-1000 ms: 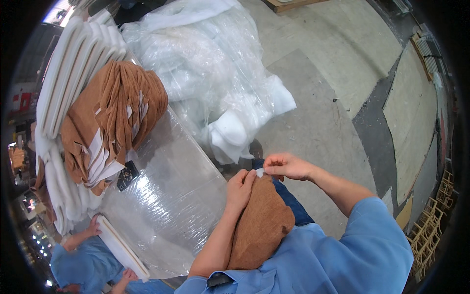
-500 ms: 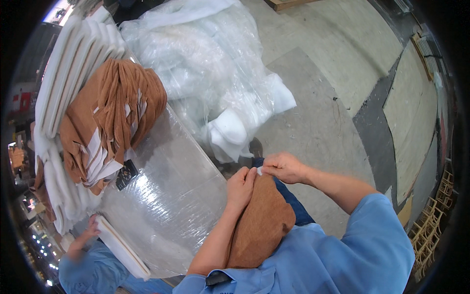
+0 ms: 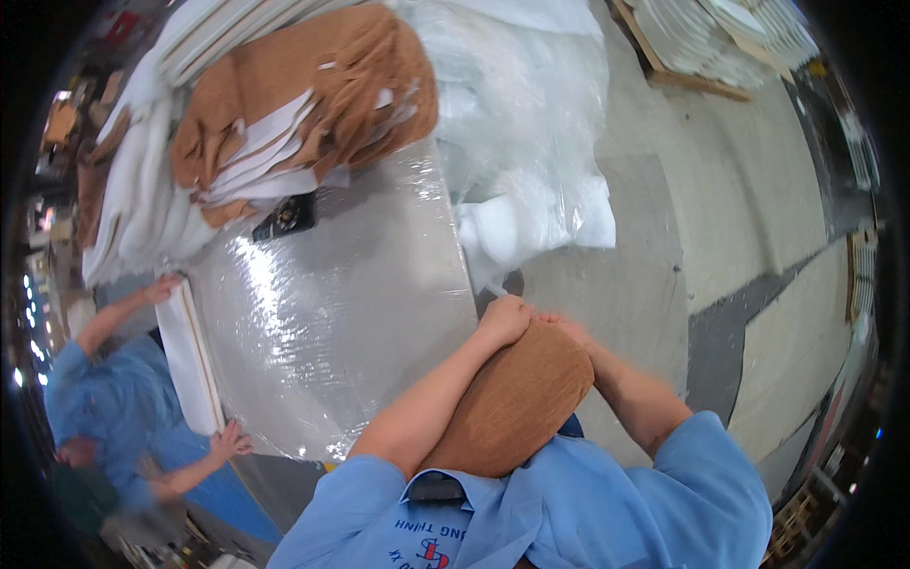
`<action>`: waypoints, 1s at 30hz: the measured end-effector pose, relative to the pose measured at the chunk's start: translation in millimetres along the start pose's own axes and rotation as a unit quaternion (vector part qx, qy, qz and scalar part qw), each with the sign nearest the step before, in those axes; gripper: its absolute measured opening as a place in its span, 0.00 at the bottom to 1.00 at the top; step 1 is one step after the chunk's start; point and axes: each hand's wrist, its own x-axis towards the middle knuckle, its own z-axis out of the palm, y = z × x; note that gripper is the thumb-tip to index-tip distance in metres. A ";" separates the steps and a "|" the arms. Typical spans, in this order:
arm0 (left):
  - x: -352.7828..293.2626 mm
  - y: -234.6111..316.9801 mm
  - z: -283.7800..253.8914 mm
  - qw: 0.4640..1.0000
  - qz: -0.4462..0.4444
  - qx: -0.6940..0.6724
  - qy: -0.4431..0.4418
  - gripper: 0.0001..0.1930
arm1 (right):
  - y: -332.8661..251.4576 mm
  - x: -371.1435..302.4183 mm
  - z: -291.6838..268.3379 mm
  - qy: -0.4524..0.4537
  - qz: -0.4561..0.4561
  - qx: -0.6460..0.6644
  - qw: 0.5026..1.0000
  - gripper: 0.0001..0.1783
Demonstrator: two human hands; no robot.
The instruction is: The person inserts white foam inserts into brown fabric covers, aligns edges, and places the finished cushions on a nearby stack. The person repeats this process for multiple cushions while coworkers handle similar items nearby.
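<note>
A brown fabric cushion cover [image 3: 517, 403] with a rounded, filled-out shape stands against my chest and lap. At its far end my left hand [image 3: 505, 320] is closed on the edge of the fabric. My right hand [image 3: 566, 332], a little smeared by motion, is closed on the same edge, close beside the left. The fingertips are partly hidden behind the cover's rim. A small white strip sticks out just past my left hand.
A plastic-wrapped table [image 3: 360, 322] lies to my left, bearing a heap of brown covers [image 3: 313, 95] with white linings and a small black object [image 3: 286, 218]. White padding in clear plastic [image 3: 531, 123] lies beyond. At left, a co-worker's hands [image 3: 227, 441] hold a white cushion [image 3: 190, 360].
My view has turned, shifting the table up and right. The cover looks smoother and fuller, and the white bit between my hands no longer shows. The co-worker's second hand has come into view.
</note>
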 end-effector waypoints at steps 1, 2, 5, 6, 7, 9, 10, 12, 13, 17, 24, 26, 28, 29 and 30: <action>0.3 0.3 -0.5 1.000 -0.003 -0.012 -0.008 0.23 | 2.9 0.7 -2.2 -0.005 0.000 0.013 1.000 0.12; -0.4 1.5 -2.1 1.000 0.007 -0.017 -0.006 0.22 | 1.3 0.8 -1.4 -0.014 0.000 0.020 1.000 0.12; -14.7 6.9 -14.7 0.999 0.040 -0.022 0.003 0.21 | -1.7 -4.3 3.8 -0.020 -0.007 0.019 1.000 0.12; -28.1 15.1 -22.9 0.998 0.054 -0.020 0.008 0.21 | -1.5 -8.1 2.9 -0.008 -0.015 0.003 1.000 0.11; -41.5 21.9 -32.8 0.997 0.068 -0.017 0.014 0.21 | -3.8 -10.2 1.8 0.003 -0.023 -0.014 1.000 0.11; -69.4 15.9 -48.2 0.994 0.086 0.024 0.055 0.21 | -6.1 -13.8 -3.5 -0.015 -0.050 -0.038 0.998 0.10; -83.9 9.5 -55.4 0.992 0.095 0.044 0.075 0.21 | -6.0 -14.9 -6.5 -0.023 -0.063 -0.049 0.997 0.09; -118.6 -13.1 -71.3 0.997 0.051 0.054 0.037 0.21 | -11.3 -23.8 1.4 -0.020 -0.056 -0.067 0.996 0.08; -135.4 -24.2 -78.5 0.998 0.030 0.059 0.017 0.21 | -14.6 -27.3 7.0 -0.018 -0.055 -0.075 0.995 0.08; -178.8 -78.5 -64.2 0.995 0.010 0.071 0.064 0.18 | -18.1 -29.4 12.5 -0.026 -0.077 -0.137 0.987 0.07; -189.3 -105.5 -48.2 0.966 0.063 0.103 0.229 0.17 | -35.2 -34.7 29.1 0.022 -0.047 -0.235 0.971 0.10; -196.9 -115.3 -62.0 0.973 0.064 0.053 0.214 0.17 | -56.5 -40.1 37.5 0.064 -0.048 -0.376 0.923 0.14; -217.7 -128.6 -83.0 0.985 0.033 -0.043 0.166 0.17 | -91.0 -64.0 46.8 0.074 -0.107 -0.561 0.818 0.18; -235.6 -155.4 -87.0 0.970 0.040 -0.044 0.237 0.17 | -108.8 -74.8 57.6 0.056 -0.166 -0.647 0.742 0.21; -264.4 -176.2 -87.9 0.949 -0.010 -0.124 0.289 0.17 | -119.9 -93.0 73.2 -0.013 -0.180 -0.617 0.766 0.24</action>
